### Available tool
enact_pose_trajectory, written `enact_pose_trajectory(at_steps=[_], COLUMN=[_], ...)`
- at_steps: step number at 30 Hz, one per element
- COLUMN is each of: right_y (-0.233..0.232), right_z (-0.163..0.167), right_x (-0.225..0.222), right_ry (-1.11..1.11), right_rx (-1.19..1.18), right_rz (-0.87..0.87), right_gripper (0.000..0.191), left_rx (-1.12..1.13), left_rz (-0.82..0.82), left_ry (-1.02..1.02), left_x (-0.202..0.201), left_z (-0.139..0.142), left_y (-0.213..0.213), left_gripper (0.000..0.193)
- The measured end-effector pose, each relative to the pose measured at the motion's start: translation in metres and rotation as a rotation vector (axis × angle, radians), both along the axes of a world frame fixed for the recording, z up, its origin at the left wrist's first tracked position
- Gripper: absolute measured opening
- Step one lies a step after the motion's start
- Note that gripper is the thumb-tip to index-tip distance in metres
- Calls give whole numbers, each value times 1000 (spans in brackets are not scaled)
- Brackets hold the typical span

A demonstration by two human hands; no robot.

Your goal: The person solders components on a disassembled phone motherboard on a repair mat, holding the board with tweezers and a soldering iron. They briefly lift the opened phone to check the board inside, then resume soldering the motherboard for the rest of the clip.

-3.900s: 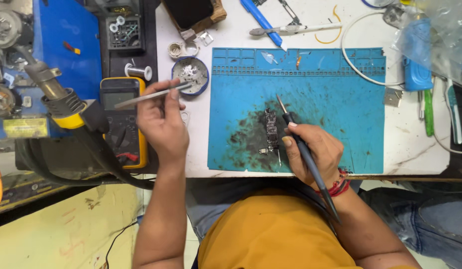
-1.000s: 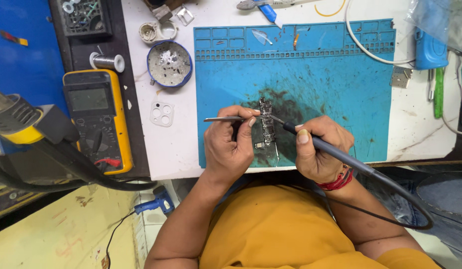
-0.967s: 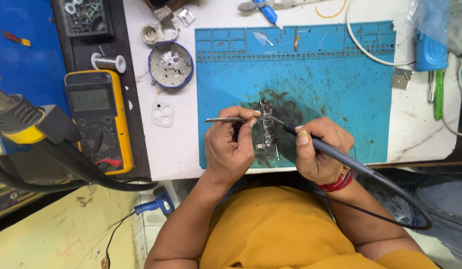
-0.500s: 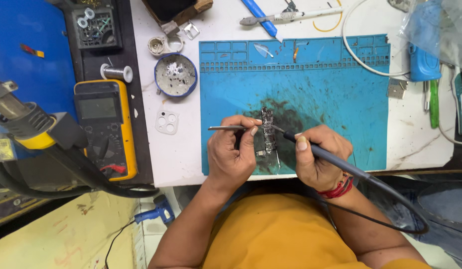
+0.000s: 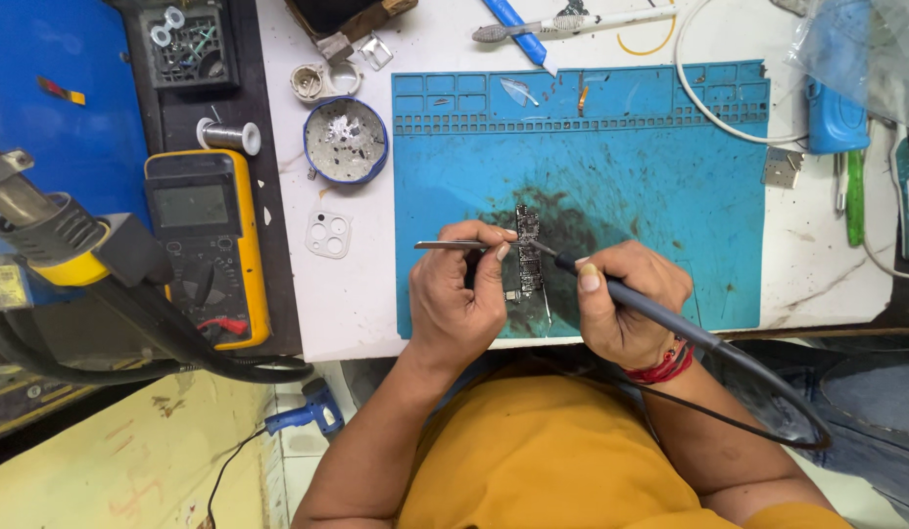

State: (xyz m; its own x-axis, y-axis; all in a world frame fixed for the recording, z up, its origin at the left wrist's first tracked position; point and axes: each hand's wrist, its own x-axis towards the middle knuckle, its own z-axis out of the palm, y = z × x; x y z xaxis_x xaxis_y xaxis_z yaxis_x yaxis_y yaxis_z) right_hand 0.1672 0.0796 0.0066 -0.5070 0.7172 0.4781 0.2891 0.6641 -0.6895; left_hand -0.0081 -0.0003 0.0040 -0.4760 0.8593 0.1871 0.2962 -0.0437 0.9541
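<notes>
Narrow dark circuit board [image 5: 526, 253] lies on the blue silicone mat [image 5: 670, 196], near edge of the surface. Left hand [image 5: 461, 299] fingers pinch metal tweezers [image 5: 450, 245]; right hand [image 5: 626, 304] grips a black soldering iron [image 5: 660, 309]. Board appears light, stiff, fragile; hold by edges. Hands unchanged from half a second ago; the view has shifted slightly.

L hand [image 5: 459, 299] grips tweezers [image 5: 453, 245], R hand [image 5: 626, 309] soldering iron [image 5: 660, 309], tips at circuit board [image 5: 528, 250] on blue mat [image 5: 670, 186].

Bright, even light falls from above. The white worktop [image 5: 357, 294] shines at 12 o'clock. Shadows are small and soft. Edges bend a little; everything looks sharp.
</notes>
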Motion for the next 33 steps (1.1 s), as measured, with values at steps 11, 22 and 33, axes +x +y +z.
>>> enact_pose_trajectory(at_steps=[11,22,33], right_y=[-1,0,1], right_z=[-1,-2,2], right_x=[1,-1,-4], right_ry=[-12,11,4], right_rx=[2,-2,-1], right_rz=[-34,-53,-28], right_gripper=[8,11,11], left_rx=[-27,21,32], left_rz=[-2,10,16], left_ry=[-17,-10,9], left_x=[-1,0,0], left_z=[1,-2,-2], left_y=[2,3,3], left_gripper=[13,12,14])
